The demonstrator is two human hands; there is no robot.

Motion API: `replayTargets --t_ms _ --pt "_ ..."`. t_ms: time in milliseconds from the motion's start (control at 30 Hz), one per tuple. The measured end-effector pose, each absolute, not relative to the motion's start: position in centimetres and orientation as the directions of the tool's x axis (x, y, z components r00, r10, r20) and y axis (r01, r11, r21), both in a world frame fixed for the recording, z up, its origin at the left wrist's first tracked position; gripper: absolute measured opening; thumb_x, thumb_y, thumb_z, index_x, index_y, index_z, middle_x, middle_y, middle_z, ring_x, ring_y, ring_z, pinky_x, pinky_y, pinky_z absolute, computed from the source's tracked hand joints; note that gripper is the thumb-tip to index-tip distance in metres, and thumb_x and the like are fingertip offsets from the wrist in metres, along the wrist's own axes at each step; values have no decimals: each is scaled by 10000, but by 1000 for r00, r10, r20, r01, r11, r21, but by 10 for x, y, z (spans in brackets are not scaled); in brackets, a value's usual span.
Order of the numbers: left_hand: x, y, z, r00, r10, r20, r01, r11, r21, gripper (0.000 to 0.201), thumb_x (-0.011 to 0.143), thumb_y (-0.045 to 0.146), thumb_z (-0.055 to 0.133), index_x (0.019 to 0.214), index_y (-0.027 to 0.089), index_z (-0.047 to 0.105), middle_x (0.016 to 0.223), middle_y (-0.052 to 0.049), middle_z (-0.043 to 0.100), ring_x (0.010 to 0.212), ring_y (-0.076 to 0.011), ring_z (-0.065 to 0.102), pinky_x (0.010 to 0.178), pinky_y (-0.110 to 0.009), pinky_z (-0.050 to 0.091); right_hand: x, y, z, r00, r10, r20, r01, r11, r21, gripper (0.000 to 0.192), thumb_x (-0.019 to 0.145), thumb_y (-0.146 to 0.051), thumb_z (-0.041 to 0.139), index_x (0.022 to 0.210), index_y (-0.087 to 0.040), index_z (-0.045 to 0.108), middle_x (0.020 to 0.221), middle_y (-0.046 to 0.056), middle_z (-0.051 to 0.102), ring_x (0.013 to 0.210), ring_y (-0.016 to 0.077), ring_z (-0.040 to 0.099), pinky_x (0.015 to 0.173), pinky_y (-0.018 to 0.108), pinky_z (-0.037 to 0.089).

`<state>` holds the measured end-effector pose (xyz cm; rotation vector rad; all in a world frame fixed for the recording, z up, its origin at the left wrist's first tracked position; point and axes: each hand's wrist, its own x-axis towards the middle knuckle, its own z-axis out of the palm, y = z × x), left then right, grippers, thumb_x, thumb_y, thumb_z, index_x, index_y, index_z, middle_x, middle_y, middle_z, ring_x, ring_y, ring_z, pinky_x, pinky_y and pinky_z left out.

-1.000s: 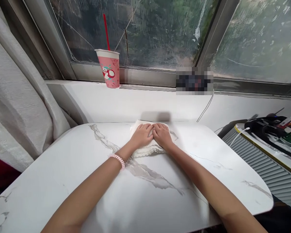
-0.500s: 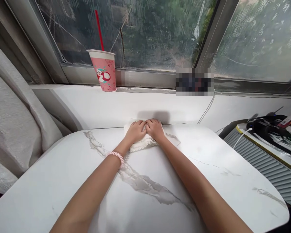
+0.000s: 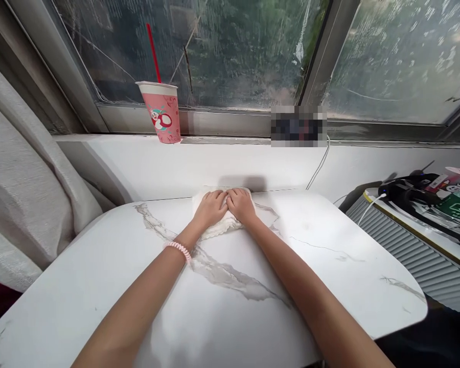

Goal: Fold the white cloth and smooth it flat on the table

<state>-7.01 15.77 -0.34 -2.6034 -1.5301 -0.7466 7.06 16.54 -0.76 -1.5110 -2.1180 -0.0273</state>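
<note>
A white cloth (image 3: 223,225) with a wavy edge lies on the white marble-patterned table (image 3: 230,327), at its far edge by the wall. My left hand (image 3: 211,207) rests palm down on the cloth, its fingers closed over it. Beside it, my right hand (image 3: 240,204) presses on the cloth too, fingers curled, the two hands touching at the thumbs. A pink coiled band (image 3: 179,250) circles my left wrist. Part of the cloth is hidden under both hands.
On the window ledge stands a pink paper cup (image 3: 161,115) with a red straw, and a blurred-out object (image 3: 299,127) with a white cable. A grey curtain (image 3: 30,168) hangs at left. At right, a side cabinet (image 3: 391,255) bears black straps, a cup and a green-labelled item.
The view has turned slightly to the right, showing more of the side cabinet. Both hands stay on the cloth at the table's far edge, with hardly any movement.
</note>
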Motion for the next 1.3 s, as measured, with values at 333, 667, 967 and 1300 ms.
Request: replayTargets --t_ms 333,667,967,1300 --pt "-75 68 -3 440 819 368 823 -532 199 388 958 260 367 1283 137 539 1380 -157 563 1315 -280 500 1163 -498 315 72 76 -11 -283 841 462 861 434 -263 289 966 -162 401 1142 -144 630 1191 130 644 1167 256 525 1064 408 357" --pt "-82 -37 -17 424 794 436 856 -509 95 466 947 265 337 1364 142 505 1397 -148 579 1355 -291 486 1163 -534 344 70 -18 -18 -424 738 525 803 574 -158 381 971 -187 370 1273 -103 587 1296 164 608 1233 299 488 1112 513 346" --pt "-101 -91 -27 468 742 481 858 -511 -47 630 918 253 372 1535 143 305 1468 -167 518 1395 -314 449 1159 -540 356 58 -57 -14 -554 672 492 712 688 -140 450 920 -223 434 1341 -108 542 1346 181 575 1257 333 475 1126 546 321" --pt "-150 -57 -20 468 768 438 854 -520 -1 517 952 273 336 1438 134 443 1418 -183 555 1342 -314 497 1128 -542 390 14 -20 -12 -560 655 508 679 714 -171 348 931 -233 430 1227 -126 579 1193 140 612 1128 291 496 1077 494 335"
